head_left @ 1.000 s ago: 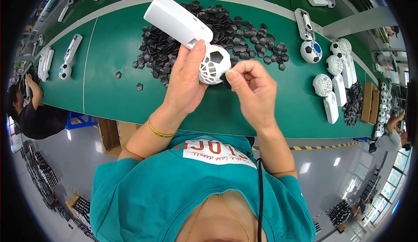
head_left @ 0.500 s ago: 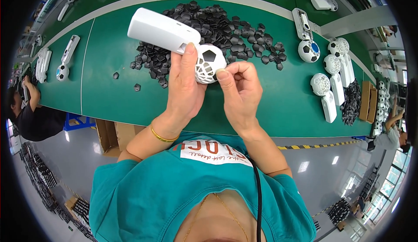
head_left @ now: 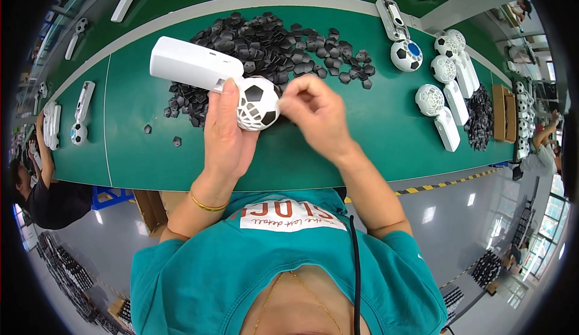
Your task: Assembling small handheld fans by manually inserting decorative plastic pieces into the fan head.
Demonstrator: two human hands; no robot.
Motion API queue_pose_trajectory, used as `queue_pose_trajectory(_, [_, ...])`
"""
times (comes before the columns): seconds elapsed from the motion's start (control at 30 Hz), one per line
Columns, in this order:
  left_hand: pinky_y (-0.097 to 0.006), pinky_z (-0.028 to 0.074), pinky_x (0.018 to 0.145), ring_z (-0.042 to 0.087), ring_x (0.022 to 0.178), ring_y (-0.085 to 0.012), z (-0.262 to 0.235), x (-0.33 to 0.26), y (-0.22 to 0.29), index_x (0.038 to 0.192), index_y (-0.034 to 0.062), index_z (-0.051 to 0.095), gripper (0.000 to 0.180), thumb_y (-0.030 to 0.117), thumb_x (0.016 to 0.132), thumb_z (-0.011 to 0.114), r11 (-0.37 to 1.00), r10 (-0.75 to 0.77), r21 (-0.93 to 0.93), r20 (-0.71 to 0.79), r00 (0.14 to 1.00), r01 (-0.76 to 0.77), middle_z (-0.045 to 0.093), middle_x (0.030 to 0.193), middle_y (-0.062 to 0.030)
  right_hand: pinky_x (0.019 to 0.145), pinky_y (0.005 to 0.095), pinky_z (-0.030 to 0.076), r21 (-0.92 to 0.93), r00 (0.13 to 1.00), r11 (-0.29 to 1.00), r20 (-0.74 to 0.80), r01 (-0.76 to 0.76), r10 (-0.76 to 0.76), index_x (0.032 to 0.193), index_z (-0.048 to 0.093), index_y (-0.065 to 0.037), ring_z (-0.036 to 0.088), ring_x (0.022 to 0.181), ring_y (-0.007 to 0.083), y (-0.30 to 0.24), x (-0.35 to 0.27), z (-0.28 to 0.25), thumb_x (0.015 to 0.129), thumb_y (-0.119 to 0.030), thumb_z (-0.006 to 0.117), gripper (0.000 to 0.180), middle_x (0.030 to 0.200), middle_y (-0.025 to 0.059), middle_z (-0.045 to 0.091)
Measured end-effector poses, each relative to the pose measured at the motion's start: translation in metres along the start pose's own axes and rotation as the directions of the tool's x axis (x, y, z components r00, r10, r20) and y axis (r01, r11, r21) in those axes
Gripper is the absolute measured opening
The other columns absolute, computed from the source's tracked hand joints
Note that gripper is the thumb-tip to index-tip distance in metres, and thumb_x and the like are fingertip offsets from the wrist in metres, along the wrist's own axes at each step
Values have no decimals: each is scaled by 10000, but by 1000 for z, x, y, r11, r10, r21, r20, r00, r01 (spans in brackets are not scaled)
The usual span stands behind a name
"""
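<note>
My left hand [head_left: 226,124] is closed around a white device whose long, boxy handle [head_left: 193,62] points to the upper left. Its round head is a white football-patterned ball [head_left: 259,109] with black pentagons on it and open lattice holes on its lower left. The thumb lies over the joint between handle and ball. Just right of the ball my right hand [head_left: 316,115] has thumb and forefinger pinched together; whether a small piece is between them is hidden. Behind both hands spreads a heap of loose black pentagon pieces [head_left: 253,42].
More white ball-headed devices [head_left: 446,129] lie at the right, beside a black pile [head_left: 479,118] and a cardboard box [head_left: 504,115]. Another device [head_left: 83,112] lies at the left on the green table [head_left: 362,160]. A co-worker [head_left: 51,196] sits far left.
My right hand has come away from the ball's right side, its thumb no longer pressing there. The device appears further left and slightly lower as the whole view has shifted.
</note>
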State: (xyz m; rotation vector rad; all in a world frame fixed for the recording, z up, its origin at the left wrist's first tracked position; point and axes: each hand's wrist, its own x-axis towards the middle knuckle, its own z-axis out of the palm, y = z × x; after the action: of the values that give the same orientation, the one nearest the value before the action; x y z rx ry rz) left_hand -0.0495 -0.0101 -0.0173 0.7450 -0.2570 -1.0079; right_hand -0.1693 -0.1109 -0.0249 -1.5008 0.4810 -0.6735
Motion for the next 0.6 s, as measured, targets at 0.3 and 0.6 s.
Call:
queue_pose_trajectory(0.3, [-378,526,859,614,1024,-236,-13,6,17,1295,73,388,382,312,1003,442,996,75,45,22,997,-76,590,1132,-111,617,276,477,-762,955,633,-72,135,-289,979,655,-29,594,688,161,9,18,-74,836,-42,655,144,831,67,633])
queue_pose_trajectory(0.6, [-385,526,867,616,1023,-240,-16,9,17,1310,68,379,404,318,1001,447,995,91,30,-6,996,-91,589,1132,-115,621,322,485,-841,957,527,-43,120,-286,921,660,-16,611,698,238,6,25,-67,825,-42,657,100,856,108,631])
